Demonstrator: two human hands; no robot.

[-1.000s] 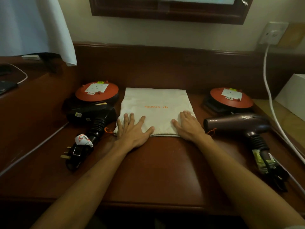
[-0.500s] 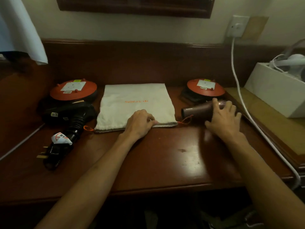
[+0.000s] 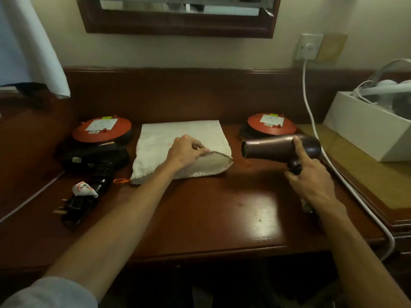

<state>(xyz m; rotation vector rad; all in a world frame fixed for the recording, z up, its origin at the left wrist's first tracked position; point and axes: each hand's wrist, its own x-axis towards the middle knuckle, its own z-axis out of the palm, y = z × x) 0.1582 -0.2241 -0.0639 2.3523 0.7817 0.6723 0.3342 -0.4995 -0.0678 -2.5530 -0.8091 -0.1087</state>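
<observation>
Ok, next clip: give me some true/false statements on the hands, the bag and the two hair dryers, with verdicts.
1. The right hand grips the brown hair dryer by its handle. True.
2. The left hand lies flat on the cloth bag. False: its fingers pinch the bag's edge, lifting the mouth open.
3. The black hair dryer is inside the bag. False: it lies on the desk, left of the bag.
4. The brown hair dryer's nozzle points toward the bag's open mouth. True.
</observation>
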